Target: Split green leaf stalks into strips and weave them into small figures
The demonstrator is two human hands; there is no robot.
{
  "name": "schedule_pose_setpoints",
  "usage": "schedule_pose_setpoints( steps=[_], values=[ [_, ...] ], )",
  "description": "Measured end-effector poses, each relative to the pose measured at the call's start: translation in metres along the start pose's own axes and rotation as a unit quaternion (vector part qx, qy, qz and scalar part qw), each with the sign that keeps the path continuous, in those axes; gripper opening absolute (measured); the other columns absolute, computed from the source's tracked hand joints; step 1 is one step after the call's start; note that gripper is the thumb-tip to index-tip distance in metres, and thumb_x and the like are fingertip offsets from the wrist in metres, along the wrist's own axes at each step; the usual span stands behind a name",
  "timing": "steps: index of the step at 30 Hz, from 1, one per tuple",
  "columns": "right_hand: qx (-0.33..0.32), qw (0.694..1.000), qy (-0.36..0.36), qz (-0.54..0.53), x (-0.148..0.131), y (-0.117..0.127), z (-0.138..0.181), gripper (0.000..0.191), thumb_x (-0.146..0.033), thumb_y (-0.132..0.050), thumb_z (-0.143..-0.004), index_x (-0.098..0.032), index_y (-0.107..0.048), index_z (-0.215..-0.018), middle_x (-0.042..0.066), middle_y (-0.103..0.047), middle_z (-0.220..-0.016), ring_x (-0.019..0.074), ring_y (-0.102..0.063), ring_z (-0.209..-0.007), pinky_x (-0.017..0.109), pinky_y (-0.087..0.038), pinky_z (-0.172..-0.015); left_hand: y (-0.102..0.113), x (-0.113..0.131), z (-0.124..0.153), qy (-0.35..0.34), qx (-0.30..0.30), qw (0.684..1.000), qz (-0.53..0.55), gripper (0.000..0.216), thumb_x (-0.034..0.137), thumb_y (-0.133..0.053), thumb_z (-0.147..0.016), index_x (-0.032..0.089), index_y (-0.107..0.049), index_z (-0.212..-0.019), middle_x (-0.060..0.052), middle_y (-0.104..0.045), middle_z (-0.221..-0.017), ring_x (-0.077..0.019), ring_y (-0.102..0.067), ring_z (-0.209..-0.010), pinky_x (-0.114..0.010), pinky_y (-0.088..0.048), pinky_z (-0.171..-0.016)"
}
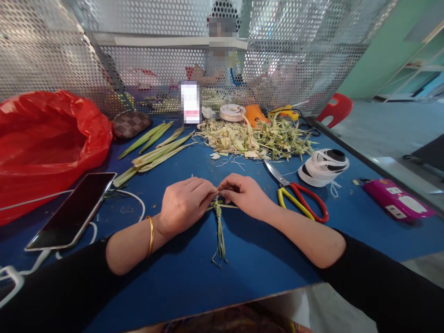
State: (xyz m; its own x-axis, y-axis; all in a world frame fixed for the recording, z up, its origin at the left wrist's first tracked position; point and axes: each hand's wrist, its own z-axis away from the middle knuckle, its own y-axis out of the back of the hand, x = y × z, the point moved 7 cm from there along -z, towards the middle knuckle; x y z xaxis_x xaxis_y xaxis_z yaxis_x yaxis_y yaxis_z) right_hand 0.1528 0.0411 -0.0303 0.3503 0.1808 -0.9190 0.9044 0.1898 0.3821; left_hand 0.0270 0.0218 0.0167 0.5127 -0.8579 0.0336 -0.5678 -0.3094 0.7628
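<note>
A small braided piece of green plant strips (pixel 218 212) lies near the table's middle, its loose tails pointing toward me. My left hand (pixel 187 203) closes on its upper end from the left, thumb and fingers pinched together. From the right, my right hand (pixel 244 194) pinches at the same end, and the fingertips of both hands nearly meet. A thin strip sticks out sideways below the fingers. What exactly lies between the fingertips is partly hidden. Scissors (pixel 294 196) with one red and one yellow handle lie just right of my right hand.
A heap of plant scraps (pixel 256 138) lies behind my hands, with husk leaves (pixel 156 155) to its left. A red bag (pixel 41 143) and a phone (pixel 72 210) with cable are left. A white ribbon spool (pixel 321 169) and purple pack (pixel 398 199) are right. A perforated screen (pixel 156 64) stands behind; a person sits beyond.
</note>
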Motion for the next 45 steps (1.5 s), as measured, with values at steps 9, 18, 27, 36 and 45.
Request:
schedule_pose_setpoints(
  steps=[9,18,27,36,45],
  values=[
    [-0.019,0.997,-0.038,-0.07,-0.001,0.0,0.0,0.006,-0.018,-0.054,-0.079,-0.016,-0.058,-0.084,-0.001,-0.057,-0.072,0.0095,-0.055,-0.059,0.024,-0.043,-0.057,0.001,-0.002,0.0,0.018,0.008,1.0,0.016,0.007,0.017,-0.057,-0.084,0.018,-0.06,-0.077,0.0,-0.068,-0.072,-0.0116,-0.061,-0.066,-0.022,-0.043,-0.062],
    [-0.019,1.0,0.004,0.001,-0.001,0.002,-0.001,0.005,-0.019,-0.061,-0.077,-0.018,-0.066,-0.079,0.0,-0.06,-0.076,0.009,-0.053,-0.061,0.025,-0.045,-0.059,0.001,-0.002,0.001,0.022,0.007,0.999,0.025,0.008,0.017,-0.057,-0.083,0.019,-0.061,-0.077,0.001,-0.068,-0.072,-0.0113,-0.061,-0.066,-0.022,-0.043,-0.062],
    [0.026,0.994,0.082,0.072,-0.017,0.008,0.003,0.019,-0.013,-0.06,-0.079,-0.019,-0.065,-0.096,0.001,-0.054,-0.086,0.0083,-0.049,-0.062,0.025,-0.042,-0.059,0.002,0.0,0.0,0.013,0.009,1.0,0.021,0.009,0.017,-0.055,-0.084,0.018,-0.06,-0.078,0.0,-0.069,-0.073,-0.0116,-0.062,-0.068,-0.022,-0.045,-0.063],
    [0.025,0.988,0.099,0.116,-0.016,0.008,0.002,0.007,-0.016,-0.06,-0.08,-0.018,-0.061,-0.074,0.001,-0.054,-0.081,0.0113,-0.05,-0.069,0.025,-0.039,-0.062,0.001,-0.001,0.001,0.018,0.007,1.0,0.024,0.011,0.018,-0.053,-0.085,0.019,-0.061,-0.078,-0.001,-0.069,-0.073,-0.0116,-0.062,-0.066,-0.023,-0.045,-0.063],
    [0.014,0.968,0.129,0.217,-0.026,0.018,0.005,0.009,-0.015,-0.055,-0.085,-0.018,-0.056,-0.076,0.002,-0.053,-0.085,0.0128,-0.05,-0.076,0.026,-0.037,-0.068,-0.001,-0.017,-0.001,0.132,-0.031,0.985,0.111,0.016,0.025,-0.053,-0.087,0.018,-0.063,-0.078,0.0,-0.068,-0.073,-0.011,-0.061,-0.067,-0.022,-0.042,-0.063]
  ],
)
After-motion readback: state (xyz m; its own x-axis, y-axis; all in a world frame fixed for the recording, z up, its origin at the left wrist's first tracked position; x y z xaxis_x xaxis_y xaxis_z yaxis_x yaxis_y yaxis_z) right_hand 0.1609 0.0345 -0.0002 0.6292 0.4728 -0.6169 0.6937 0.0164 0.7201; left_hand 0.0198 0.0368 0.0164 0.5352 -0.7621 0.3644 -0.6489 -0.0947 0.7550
